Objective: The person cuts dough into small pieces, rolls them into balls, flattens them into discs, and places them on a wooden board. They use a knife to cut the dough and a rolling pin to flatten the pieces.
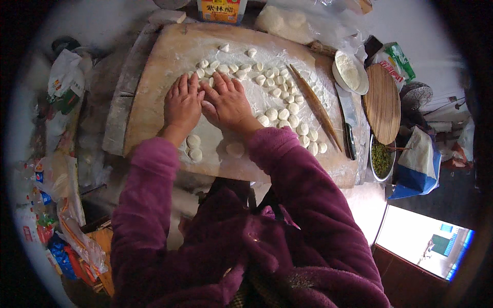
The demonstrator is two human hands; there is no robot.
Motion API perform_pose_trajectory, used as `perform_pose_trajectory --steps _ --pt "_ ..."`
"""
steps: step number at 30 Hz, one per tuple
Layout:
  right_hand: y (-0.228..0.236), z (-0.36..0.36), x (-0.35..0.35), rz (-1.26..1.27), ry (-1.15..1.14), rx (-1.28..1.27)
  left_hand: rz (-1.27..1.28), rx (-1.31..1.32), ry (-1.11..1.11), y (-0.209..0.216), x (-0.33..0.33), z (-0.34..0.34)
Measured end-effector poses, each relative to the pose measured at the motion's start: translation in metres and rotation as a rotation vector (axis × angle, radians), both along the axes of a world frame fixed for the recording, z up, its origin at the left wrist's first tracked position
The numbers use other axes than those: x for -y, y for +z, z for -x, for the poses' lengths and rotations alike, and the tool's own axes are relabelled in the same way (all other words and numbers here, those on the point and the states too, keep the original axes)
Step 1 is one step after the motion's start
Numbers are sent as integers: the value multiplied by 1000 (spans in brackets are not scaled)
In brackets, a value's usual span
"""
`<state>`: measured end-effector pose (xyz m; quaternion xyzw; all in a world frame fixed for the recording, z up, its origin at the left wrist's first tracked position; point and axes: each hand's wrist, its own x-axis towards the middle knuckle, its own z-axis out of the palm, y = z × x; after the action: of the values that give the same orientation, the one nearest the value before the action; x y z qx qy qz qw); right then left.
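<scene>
My left hand lies palm down on the floured wooden board, fingers stretched out. Beside it my right hand is also flat and open, its fingertips angled toward the left hand. Small pale dough pieces sit just beyond my fingertips, and whatever is under my palms is hidden. More flattened dough rounds spread to the right of my right hand. Near my left wrist are a few dough discs, and one flat disc lies below my right wrist.
A tapered wooden rolling pin and a black-handled knife lie at the board's right. Beyond them are a flour bowl, a round wooden lid and a bowl of chopped green filling. A plastic bag with dough lies behind.
</scene>
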<state>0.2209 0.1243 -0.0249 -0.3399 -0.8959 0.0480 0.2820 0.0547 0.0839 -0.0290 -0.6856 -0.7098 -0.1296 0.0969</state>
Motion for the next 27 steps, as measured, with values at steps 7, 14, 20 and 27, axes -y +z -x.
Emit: perform_pose_trajectory --steps 7,14,20,27 --pt "19 -31 -23 649 -61 -541 205 100 43 33 3 0" --pt "36 -172 -30 298 -611 232 326 60 -63 50 -5 -11" --pt "18 -133 -64 399 -587 113 200 116 -149 28 -48 -25" --pt "9 -61 -105 334 -492 55 56 99 -215 10 -102 -26"
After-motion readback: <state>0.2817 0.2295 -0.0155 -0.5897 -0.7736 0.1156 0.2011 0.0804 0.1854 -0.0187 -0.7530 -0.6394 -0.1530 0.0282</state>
